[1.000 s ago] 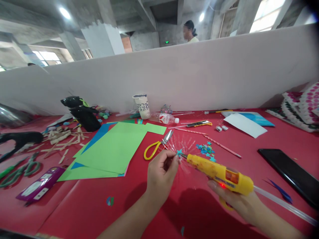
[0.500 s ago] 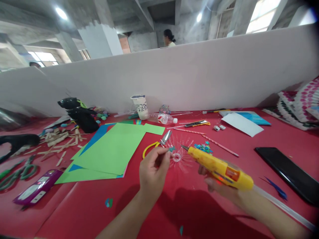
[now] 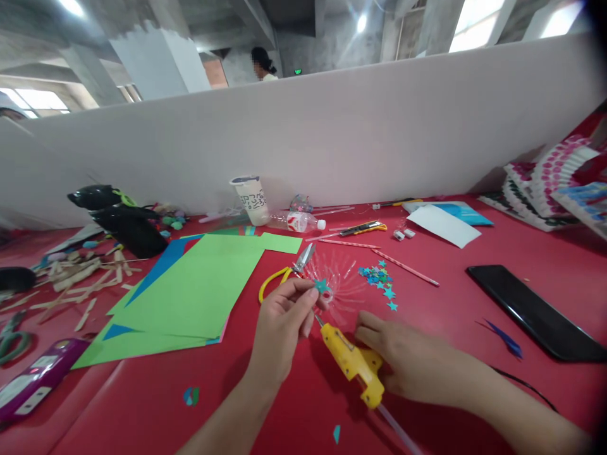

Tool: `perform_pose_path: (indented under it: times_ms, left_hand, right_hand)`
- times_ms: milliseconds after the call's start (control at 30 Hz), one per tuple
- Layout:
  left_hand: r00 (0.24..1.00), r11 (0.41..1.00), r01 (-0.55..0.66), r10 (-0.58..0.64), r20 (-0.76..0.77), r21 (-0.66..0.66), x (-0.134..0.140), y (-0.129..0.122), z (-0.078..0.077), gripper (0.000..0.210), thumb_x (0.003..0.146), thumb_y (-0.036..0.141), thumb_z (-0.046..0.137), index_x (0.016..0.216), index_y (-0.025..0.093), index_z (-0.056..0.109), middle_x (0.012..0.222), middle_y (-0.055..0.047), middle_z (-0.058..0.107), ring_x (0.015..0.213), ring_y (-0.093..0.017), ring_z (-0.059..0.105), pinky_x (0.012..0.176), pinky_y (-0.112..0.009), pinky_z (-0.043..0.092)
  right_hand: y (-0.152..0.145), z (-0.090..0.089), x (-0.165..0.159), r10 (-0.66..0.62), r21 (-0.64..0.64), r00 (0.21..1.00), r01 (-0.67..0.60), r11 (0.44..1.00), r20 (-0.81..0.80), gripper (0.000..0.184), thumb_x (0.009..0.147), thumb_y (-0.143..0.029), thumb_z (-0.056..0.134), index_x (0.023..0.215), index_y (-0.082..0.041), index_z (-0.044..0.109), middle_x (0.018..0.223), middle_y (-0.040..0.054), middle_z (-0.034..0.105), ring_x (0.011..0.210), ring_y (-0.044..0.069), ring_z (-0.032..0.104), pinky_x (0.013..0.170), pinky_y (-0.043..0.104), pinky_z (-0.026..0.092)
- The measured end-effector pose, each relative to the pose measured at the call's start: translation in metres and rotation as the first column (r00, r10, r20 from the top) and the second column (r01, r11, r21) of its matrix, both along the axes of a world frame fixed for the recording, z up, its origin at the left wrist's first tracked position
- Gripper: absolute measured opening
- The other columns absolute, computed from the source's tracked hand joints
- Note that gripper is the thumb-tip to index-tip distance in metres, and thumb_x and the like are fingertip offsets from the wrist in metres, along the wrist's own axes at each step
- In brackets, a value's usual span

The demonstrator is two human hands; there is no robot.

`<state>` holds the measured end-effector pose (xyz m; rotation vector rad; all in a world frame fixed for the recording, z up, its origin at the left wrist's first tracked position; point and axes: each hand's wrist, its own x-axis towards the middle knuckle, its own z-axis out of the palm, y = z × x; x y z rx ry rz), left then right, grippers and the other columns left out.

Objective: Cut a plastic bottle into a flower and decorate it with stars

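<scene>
A small teal star is pinched between the thumb and forefinger of my left hand. Just beyond it, a clear plastic bottle top cut into spread strips lies on the red table, its ring partly hidden by my fingers. My right hand is closed around the handle of a yellow hot glue gun. The gun is low over the table, its nozzle pointing up and left, close below my left fingers. A glue stick trails from its back end. Loose stars form a small pile right of the strips.
Yellow-handled scissors and green paper sheets lie left. Behind are a plastic bottle, a paper cup and a box cutter. A black phone and blue tweezers lie right. A white partition stands behind.
My right hand has lowered the glue gun and turned it, bringing its nozzle left and down below my left hand. My left hand still pinches the star, now facing up more plainly. The view has shifted right.
</scene>
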<state>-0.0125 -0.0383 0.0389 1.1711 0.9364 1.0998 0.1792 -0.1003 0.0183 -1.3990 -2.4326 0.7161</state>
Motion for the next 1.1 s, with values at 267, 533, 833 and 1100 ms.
perform_pose_path:
  times_ms: [267,533,833,1100]
  left_hand:
    - [0.991,0.980,0.134,-0.134,0.007,-0.146,0.005,-0.004,0.000,0.012,0.081,0.026,0.059,0.079,0.014,0.057,0.065,0.000,0.065,0.036,0.000,0.030,0.037,-0.016,0.016]
    - [0.959,0.921,0.284,-0.279,0.058,-0.266,0.009,-0.013,-0.006,0.015,0.080,0.028,0.061,0.073,0.015,0.058,0.045,0.007,0.049,0.033,-0.001,0.025,0.035,-0.017,0.011]
    - [0.960,0.936,0.267,-0.278,-0.016,-0.230,0.007,-0.012,0.001,0.016,0.080,0.030,0.058,0.080,0.015,0.059,0.055,0.002,0.060,0.032,-0.001,0.027,0.035,-0.017,0.013]
    - [0.919,0.989,0.046,0.013,-0.394,0.140,-0.008,0.006,0.009,0.016,0.084,0.033,0.053,0.085,0.018,0.059,0.061,0.002,0.058,0.041,-0.006,0.040,0.040,-0.019,0.031]
  right_hand:
    - [0.004,0.012,0.010,-0.016,0.298,0.999,0.028,0.954,-0.046,0.018,0.081,-0.011,0.054,0.096,-0.021,0.058,0.092,0.0047,0.062,0.082,0.020,0.057,0.071,0.032,0.045]
    - [0.007,0.011,-0.004,-0.014,0.740,0.995,0.084,0.667,-0.101,0.011,0.088,-0.010,0.055,0.096,-0.017,0.056,0.087,0.0079,0.067,0.079,0.019,0.058,0.074,0.034,0.047]
    - [0.007,0.008,0.002,-0.027,0.745,0.988,0.132,0.654,-0.152,0.015,0.086,-0.008,0.054,0.098,-0.018,0.057,0.087,0.0077,0.068,0.079,0.020,0.062,0.074,0.034,0.050]
    - [0.033,0.057,0.013,-0.363,0.044,0.810,0.429,0.902,-0.461,0.010,0.087,-0.026,0.054,0.079,-0.021,0.058,0.070,-0.0014,0.059,0.062,0.014,0.054,0.057,0.025,0.044]
